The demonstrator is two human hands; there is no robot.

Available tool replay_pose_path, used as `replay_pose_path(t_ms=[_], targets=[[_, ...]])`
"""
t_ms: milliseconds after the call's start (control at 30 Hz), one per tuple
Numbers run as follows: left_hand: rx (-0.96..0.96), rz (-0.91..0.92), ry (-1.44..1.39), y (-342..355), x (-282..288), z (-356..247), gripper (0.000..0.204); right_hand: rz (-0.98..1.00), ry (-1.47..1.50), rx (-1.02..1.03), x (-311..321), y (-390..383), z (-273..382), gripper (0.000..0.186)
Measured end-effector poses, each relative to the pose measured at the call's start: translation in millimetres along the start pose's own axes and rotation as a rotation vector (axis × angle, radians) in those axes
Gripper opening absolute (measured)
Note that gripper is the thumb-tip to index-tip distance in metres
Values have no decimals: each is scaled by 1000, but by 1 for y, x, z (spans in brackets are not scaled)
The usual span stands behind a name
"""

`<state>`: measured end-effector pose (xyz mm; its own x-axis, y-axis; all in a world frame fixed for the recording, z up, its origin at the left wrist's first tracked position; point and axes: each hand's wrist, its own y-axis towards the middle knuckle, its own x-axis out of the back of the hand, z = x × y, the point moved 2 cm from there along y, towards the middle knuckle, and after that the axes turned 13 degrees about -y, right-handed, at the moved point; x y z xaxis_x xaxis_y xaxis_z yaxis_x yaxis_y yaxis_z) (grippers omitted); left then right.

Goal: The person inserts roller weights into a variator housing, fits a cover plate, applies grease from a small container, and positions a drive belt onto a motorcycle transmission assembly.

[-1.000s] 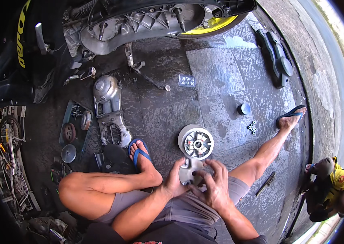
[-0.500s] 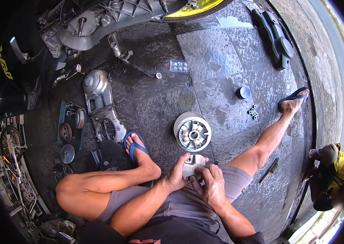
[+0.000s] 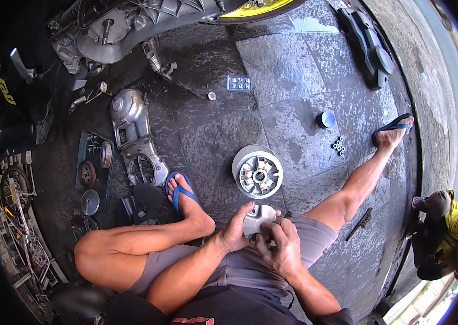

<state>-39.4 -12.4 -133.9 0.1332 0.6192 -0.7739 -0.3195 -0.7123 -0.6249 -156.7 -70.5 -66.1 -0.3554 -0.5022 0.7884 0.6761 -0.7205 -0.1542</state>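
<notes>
Above my lap I hold a silvery variator ramp plate (image 3: 256, 218). My left hand (image 3: 233, 233) is closed around its left side, thumb up along the edge. My right hand (image 3: 282, 244) has its fingers curled and pressed at the plate's lower right edge. Whether a small part sits under those fingers is hidden. Just beyond both hands, a round variator half (image 3: 260, 176) with ribs and a central bore lies open side up on a pale disc on the floor.
Left stand a crankcase cover (image 3: 130, 116) and a tray (image 3: 111, 179) of parts. Several rollers (image 3: 339, 146), a blue-topped round container (image 3: 326, 119) and a blister pack (image 3: 239, 83) lie ahead. A brush (image 3: 359, 225) lies right, near a crouching person (image 3: 445, 233). A scooter engine (image 3: 104, 38) is at the upper left.
My hands and the plate stay nearly in place, with the right fingers shifting slightly at its edge. A dark rounded shape now covers the parts at the lower left.
</notes>
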Motion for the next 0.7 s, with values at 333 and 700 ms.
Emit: replay_pose_path(t_ms=[333, 700], targets=[[34, 176, -95, 1, -4, -7, 77, -181, 313, -304, 18, -5, -23, 11], [3, 139, -125, 1, -3, -7, 81, -122, 312, -228, 8, -13, -9, 11]])
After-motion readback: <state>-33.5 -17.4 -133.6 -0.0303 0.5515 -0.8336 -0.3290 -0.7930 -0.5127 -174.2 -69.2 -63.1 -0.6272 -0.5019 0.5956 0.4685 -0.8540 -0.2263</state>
